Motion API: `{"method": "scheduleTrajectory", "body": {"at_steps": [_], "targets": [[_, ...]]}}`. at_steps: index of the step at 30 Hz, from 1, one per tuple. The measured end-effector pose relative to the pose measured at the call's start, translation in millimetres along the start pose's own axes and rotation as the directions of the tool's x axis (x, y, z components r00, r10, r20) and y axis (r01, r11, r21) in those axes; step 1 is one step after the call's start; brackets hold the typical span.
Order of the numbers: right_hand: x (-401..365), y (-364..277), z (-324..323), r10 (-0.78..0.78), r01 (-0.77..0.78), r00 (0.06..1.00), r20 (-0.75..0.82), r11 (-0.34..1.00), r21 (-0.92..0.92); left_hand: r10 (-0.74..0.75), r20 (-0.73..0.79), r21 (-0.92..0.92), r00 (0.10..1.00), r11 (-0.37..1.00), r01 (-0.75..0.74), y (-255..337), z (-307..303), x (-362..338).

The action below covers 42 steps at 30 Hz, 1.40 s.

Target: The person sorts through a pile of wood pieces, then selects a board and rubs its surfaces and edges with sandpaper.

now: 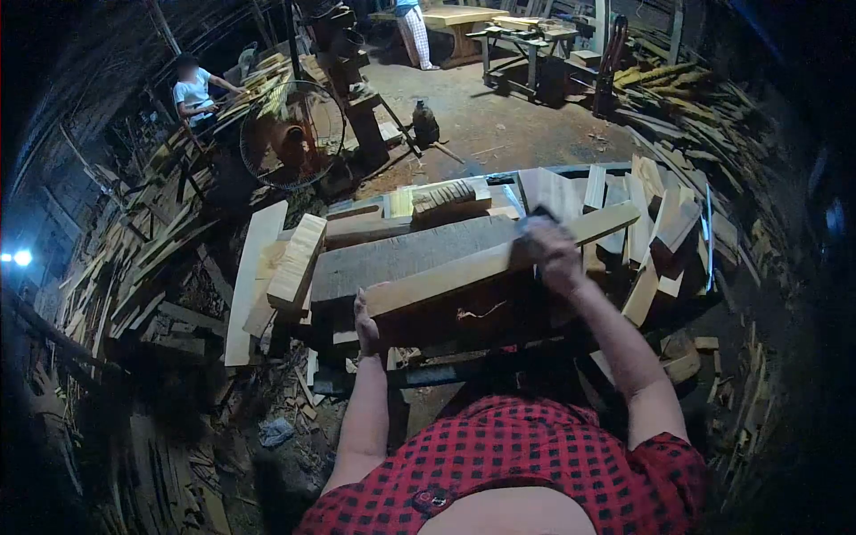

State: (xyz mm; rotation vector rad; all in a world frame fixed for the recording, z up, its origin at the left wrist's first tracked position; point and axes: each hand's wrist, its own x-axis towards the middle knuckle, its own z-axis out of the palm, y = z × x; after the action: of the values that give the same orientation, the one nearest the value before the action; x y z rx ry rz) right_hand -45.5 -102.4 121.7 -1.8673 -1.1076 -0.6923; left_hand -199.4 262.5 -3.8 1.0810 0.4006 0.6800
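Note:
A long wooden board stands on its edge across the bench in front of me, its pale narrow edge facing up. My left hand grips the board's left end, with the fingertips showing at the upper corner. Toward the right part of the same edge, my right hand is closed around a small dark block, blurred by motion. I cannot tell what kind of tool this block is. Behind the board lies a wide, rough grey plank.
Wood offcuts crowd the bench's right side; a thick pale block lies at its left. Beyond stand a caged fan and a worktable. One person is at the back left, another at the back. Scrap piles flank both sides.

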Motion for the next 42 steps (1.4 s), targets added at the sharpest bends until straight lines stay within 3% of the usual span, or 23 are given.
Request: {"method": "scheduleTrajectory", "body": {"at_steps": [2,4,6,11,12,14,18,23,25,26,27,28,30,32,33,34,35,36,37,38,39,41,42], "targets": [[-22.8,58.3,-34.6,0.041,-0.065,0.997,-0.065,0.902,-0.427,-0.062,0.276,-0.106,0.959,0.99,0.094,24.9,13.6,-13.8],[-26.1,74.4,-59.0,0.316,-0.293,0.946,-0.076,0.726,-0.622,-0.076,0.234,-0.117,0.969,0.988,0.106,56.3,39.5,-37.2],[-31.3,79.6,-52.0,0.26,-0.297,0.953,-0.155,0.698,-0.652,-0.085,0.191,-0.129,0.978,0.985,0.111,57.0,43.8,-39.1],[0.3,-7.7,26.7,0.02,-0.048,0.988,-0.151,0.981,-0.188,-0.171,0.236,-0.219,0.957,0.95,0.224,48.3,37.7,-28.7],[2.2,-27.9,44.1,-0.165,0.176,0.983,-0.082,0.973,0.147,-0.172,0.237,-0.216,0.956,0.95,0.225,48.5,38.2,-29.4],[-4.1,-96.1,65.8,-0.044,0.077,0.983,0.179,0.98,-0.182,-0.098,0.284,-0.227,0.954,0.959,0.167,49.6,39.7,-29.4],[-7.2,-104.4,60.7,-0.069,0.124,0.915,0.398,0.986,-0.115,-0.054,0.177,-0.1,0.983,0.992,0.073,66.9,60.6,-43.7],[-6.6,3.9,7.2,0.0,-0.001,0.999,0.046,1.0,0.03,0.013,0.237,0.041,0.971,0.999,-0.023,56.2,42.5,-31.6],[-22.0,84.3,-28.7,-0.141,0.144,0.978,-0.153,0.989,0.012,0.031,0.218,0.044,0.975,0.998,-0.042,52.8,39.1,-27.0],[-29.0,107.4,-52.2,0.062,-0.091,0.995,-0.081,0.901,-0.425,0.033,0.214,0.054,0.976,0.998,-0.045,50.6,38.1,-28.4],[-36.8,128.9,-68.9,0.345,-0.351,0.922,-0.174,0.937,-0.004,0.029,0.222,0.053,0.975,0.998,-0.042,51.4,39.2,-30.0],[-53.5,168.5,-87.7,0.287,-0.33,0.943,-0.167,0.758,-0.562,0.028,0.252,0.007,0.967,0.999,-0.031,54.1,40.4,-32.0],[-49.7,165.3,-105.8,0.499,-0.49,0.846,-0.186,0.592,-0.639,0.03,0.298,-0.041,0.954,0.999,-0.019,55.9,44.8,-32.8],[-48.1,161.0,-90.2,0.542,-0.543,0.795,-0.275,0.431,-0.72,-0.141,0.178,-0.232,0.974,0.956,0.181,55.5,47.4,-35.3],[-49.4,153.7,-78.9,0.311,-0.413,0.91,-0.275,0.608,-0.678,-0.141,0.186,-0.232,0.972,0.955,0.183,55.4,47.0,-35.6],[-44.3,156.5,-60.8,0.58,-0.572,0.778,-0.243,0.813,0.109,-0.132,0.201,-0.218,0.971,0.96,0.176,55.0,45.6,-34.4],[-28.7,107.7,-40.7,0.151,-0.23,0.952,-0.265,0.926,-0.298,-0.126,0.215,-0.202,0.968,0.964,0.171,53.8,43.7,-33.8],[-4.9,31.3,-28.0,-0.019,-0.066,0.987,-0.157,0.853,-0.518,-0.133,0.22,-0.198,0.966,0.964,0.177,50.7,40.5,-32.2],[0.3,2.2,-2.3,0.053,-0.088,0.992,-0.118,0.944,-0.317,-0.1,0.228,-0.177,0.968,0.974,0.142,47.1,36.2,-29.5],[1.4,-21.7,23.9,-0.209,0.199,0.957,-0.199,0.978,-0.069,-0.065,0.239,-0.156,0.969,0.982,0.104,45.8,34.4,-28.3],[-20.9,-30.9,53.7,-0.057,0.04,0.996,0.072,0.975,0.218,-0.068,0.246,-0.149,0.967,0.983,0.107,46.0,34.9,-29.7],[-20.3,-107.9,55.0,0.01,0.055,0.923,0.385,0.986,-0.159,0.168,0.295,0.004,0.941,0.984,-0.178,47.0,36.4,-33.0],[-26.2,-115.3,61.1,-0.015,0.071,0.907,0.422,0.991,-0.116,0.167,0.299,0.007,0.939,0.984,-0.178,48.4,38.4,-36.5]]}}
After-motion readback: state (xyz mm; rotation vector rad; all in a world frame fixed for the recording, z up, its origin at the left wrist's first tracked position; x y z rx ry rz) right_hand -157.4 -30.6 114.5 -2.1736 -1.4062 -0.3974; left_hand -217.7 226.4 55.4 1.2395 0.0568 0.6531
